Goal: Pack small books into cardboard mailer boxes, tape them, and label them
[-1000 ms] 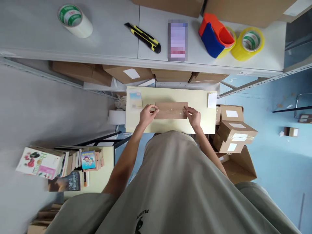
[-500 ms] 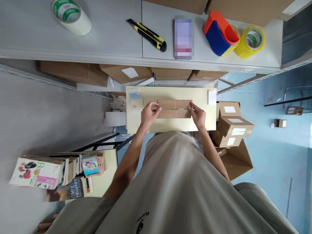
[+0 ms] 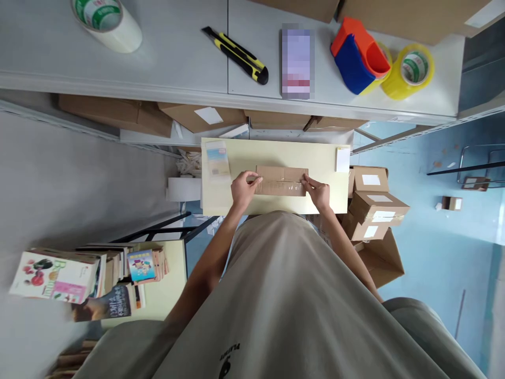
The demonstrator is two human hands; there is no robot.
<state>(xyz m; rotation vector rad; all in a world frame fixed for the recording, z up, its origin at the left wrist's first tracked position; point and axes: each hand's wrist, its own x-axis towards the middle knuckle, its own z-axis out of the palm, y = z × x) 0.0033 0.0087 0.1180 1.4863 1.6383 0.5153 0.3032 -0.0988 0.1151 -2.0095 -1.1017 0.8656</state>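
Observation:
A narrow brown cardboard box [image 3: 281, 181], with shiny clear tape along its near part, is over the pale yellow table [image 3: 323, 197]. My left hand [image 3: 243, 189] pinches its left end between thumb and fingers. At the opposite end, my right hand [image 3: 317, 192] grips the edge the same way. A flat plastic-wrapped item [image 3: 218, 160] with a blue print lies left of my hands, and a white pad of labels [image 3: 342, 159] lies to the right.
On the grey shelf [image 3: 173, 68] ahead are a box cutter [image 3: 236, 55], a tape dispenser [image 3: 359, 58], a yellow tape roll [image 3: 408, 71] and a white tape roll [image 3: 108, 26]. Stacked cartons [image 3: 374, 210] stand right; books [image 3: 55, 276] lie at lower left.
Both hands have drawn the cardboard box slightly toward my body, and its taped face appears tilted a little differently. Both hands keep hold of its ends. The view has shifted slightly.

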